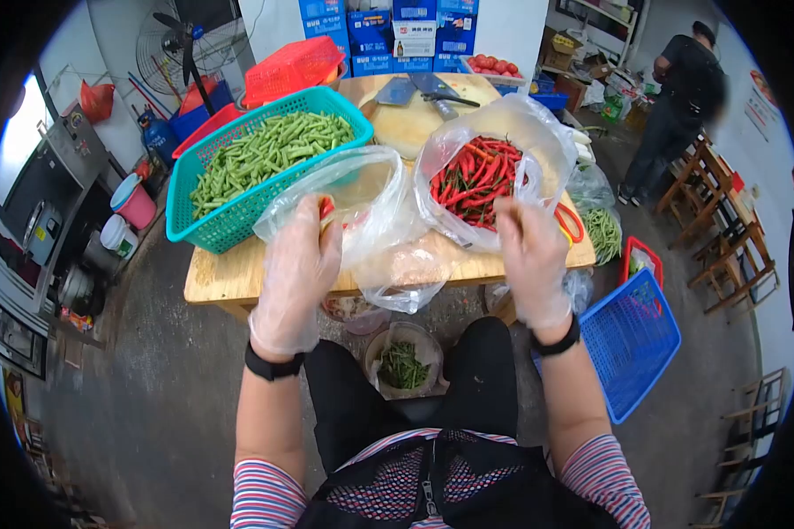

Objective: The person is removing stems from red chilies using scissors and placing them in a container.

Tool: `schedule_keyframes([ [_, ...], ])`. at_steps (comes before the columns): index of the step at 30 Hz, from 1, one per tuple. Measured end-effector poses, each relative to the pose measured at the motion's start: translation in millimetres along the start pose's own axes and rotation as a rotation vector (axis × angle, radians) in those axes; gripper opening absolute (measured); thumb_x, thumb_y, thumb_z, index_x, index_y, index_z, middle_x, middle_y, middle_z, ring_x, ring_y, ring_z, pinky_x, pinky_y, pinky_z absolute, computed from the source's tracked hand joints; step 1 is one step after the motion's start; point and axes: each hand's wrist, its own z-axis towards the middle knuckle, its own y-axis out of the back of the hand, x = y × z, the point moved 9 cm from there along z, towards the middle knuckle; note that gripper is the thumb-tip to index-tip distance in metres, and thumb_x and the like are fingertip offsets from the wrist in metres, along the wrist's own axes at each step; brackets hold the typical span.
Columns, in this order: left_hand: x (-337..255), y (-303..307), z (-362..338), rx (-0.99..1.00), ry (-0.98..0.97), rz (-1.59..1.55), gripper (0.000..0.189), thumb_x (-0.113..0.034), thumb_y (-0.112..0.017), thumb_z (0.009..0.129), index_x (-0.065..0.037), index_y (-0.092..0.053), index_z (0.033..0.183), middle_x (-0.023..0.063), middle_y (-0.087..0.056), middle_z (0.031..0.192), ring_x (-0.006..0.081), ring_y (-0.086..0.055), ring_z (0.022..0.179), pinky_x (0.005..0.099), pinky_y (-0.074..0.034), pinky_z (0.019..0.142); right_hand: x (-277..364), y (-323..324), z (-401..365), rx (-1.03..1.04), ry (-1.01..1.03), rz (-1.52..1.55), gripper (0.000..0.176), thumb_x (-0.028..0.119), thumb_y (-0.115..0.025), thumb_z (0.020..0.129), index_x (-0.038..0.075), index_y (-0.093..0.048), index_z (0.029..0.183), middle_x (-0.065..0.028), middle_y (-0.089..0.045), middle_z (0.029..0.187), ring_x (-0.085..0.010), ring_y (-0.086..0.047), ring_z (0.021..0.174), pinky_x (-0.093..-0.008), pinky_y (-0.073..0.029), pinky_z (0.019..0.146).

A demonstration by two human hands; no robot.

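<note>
- Left hand point(304, 256), in a thin clear glove, is closed with its fingers curled in, a small red piece point(326, 208) showing at the fingertips, in front of an open clear bag point(379, 172)
- Right hand point(535, 256), gloved the same way, has its fingers bent in toward the thumb at the near right edge of the chilli bag point(543, 132); whether it grips anything I cannot tell
- Whole red chillies point(478, 176), some with green stems, lie inside that clear plastic bag on the wooden table point(212, 278), to the right of the open clear bag
- On the table's left side, a teal basket point(238, 231) holds cut green beans point(273, 150)
- Behind the bags, a cleaver point(397, 90) lies on a round board point(401, 132); orange handles point(574, 222) show just beside the chilli bag
- Below the table, between the wearer's knees, a container point(432, 353) holds greens point(403, 366)
- On the right, a blue crate point(622, 344) sits on the floor, and another person point(684, 97) in dark clothes stands well apart in the background
</note>
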Motion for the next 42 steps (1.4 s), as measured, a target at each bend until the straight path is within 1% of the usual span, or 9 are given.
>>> schedule_keyframes([
  [4, 8, -17, 27, -0.007, -0.058, 0.311, 0.050, -0.005, -0.067, 0.074, 0.004, -0.053, 0.121, 0.0238, -0.058, 0.111, 0.0397, -0.057, 0.099, 0.0445, -0.047, 0.087, -26, -24, 53, 0.087, 0.175, -0.300, 0.016, 0.007, -0.062, 0.077, 0.009, -0.068, 0.092, -0.0124, -0.060, 0.083, -0.0310, -0.061, 0.081, -0.0395, -0.049, 0.070],
  [9, -38, -1, -8, -0.230, -0.196, 0.286, 0.049, -0.003, -0.069, 0.071, 0.001, -0.057, 0.118, 0.0208, -0.059, 0.110, 0.0375, -0.057, 0.101, 0.0413, -0.045, 0.092, -46, -55, 61, 0.320, 0.268, -0.345, 0.016, 0.006, -0.062, 0.077, 0.009, -0.067, 0.091, -0.0124, -0.060, 0.085, -0.0306, -0.061, 0.081, -0.0395, -0.050, 0.070],
  [11, -47, -5, -33, -0.157, -0.194, -0.132, 0.044, -0.007, -0.069, 0.073, 0.000, -0.058, 0.116, 0.0183, -0.061, 0.109, 0.0318, -0.058, 0.103, 0.0387, -0.044, 0.093, -33, -25, 65, 0.070, 0.258, -0.098, 0.017, 0.003, -0.062, 0.077, 0.008, -0.065, 0.093, -0.0135, -0.060, 0.087, -0.0318, -0.061, 0.081, -0.0397, -0.049, 0.069],
  [14, -54, -52, -77, 0.316, 0.130, -0.811, 0.033, -0.015, -0.063, 0.087, -0.001, -0.058, 0.118, 0.0116, -0.063, 0.112, 0.0221, -0.060, 0.102, 0.0340, -0.045, 0.092, 10, 6, 41, -0.019, 0.319, 0.103, 0.020, -0.003, -0.062, 0.076, 0.004, -0.060, 0.095, -0.0131, -0.062, 0.092, -0.0321, -0.062, 0.084, -0.0371, -0.050, 0.069],
  [17, -56, -110, -132, 0.631, 0.566, -1.603, 0.033, -0.023, -0.052, 0.098, -0.003, -0.055, 0.123, 0.0050, -0.062, 0.111, 0.0139, -0.059, 0.099, 0.0294, -0.046, 0.088, 68, 7, -29, 0.188, 0.526, 0.153, 0.020, 0.002, -0.062, 0.072, 0.006, -0.062, 0.091, -0.0101, -0.064, 0.090, -0.0273, -0.065, 0.082, -0.0379, -0.054, 0.066],
  [21, -27, -138, -184, 0.562, 0.788, -1.795, 0.031, -0.025, -0.053, 0.097, -0.001, -0.056, 0.116, 0.0095, -0.063, 0.109, 0.0169, -0.060, 0.100, 0.0312, -0.048, 0.088, 100, -19, -115, 0.373, 0.510, 0.332, 0.027, 0.010, -0.065, 0.068, 0.006, -0.066, 0.095, -0.0072, -0.063, 0.096, -0.0248, -0.064, 0.082, -0.0339, -0.054, 0.068],
  [26, 24, -146, -230, 0.363, 0.961, -1.522, 0.017, -0.012, -0.055, 0.095, 0.000, -0.060, 0.105, 0.0050, -0.063, 0.094, 0.0134, -0.061, 0.083, 0.0258, -0.050, 0.076, 89, -41, -167, 0.435, 0.168, 0.462, 0.020, 0.005, -0.066, 0.073, 0.005, -0.066, 0.092, -0.0076, -0.063, 0.092, -0.0264, -0.063, 0.083, -0.0355, -0.052, 0.071],
  [31, 12, -123, -228, 0.417, 0.857, -1.271, 0.017, -0.013, -0.056, 0.095, 0.001, -0.064, 0.098, 0.0024, -0.062, 0.077, 0.0084, -0.057, 0.068, 0.0222, -0.048, 0.064, 29, -75, -197, 0.449, -0.950, 1.012, 0.012, 0.007, -0.061, 0.089, -0.002, -0.062, 0.098, -0.0048, -0.065, 0.090, -0.0135, -0.060, 0.085, -0.0272, -0.047, 0.079],
  [42, 0, -94, -216, 0.286, 0.387, -0.673, 0.018, -0.012, -0.062, 0.089, 0.003, -0.067, 0.098, 0.0064, -0.066, 0.074, 0.0089, -0.058, 0.064, 0.0248, -0.047, 0.060, 41, -81, -208, 0.646, -0.941, 1.026, 0.014, 0.015, -0.060, 0.092, 0.001, -0.062, 0.092, -0.0012, -0.060, 0.079, -0.0050, -0.053, 0.068, -0.0191, -0.043, 0.061],
])
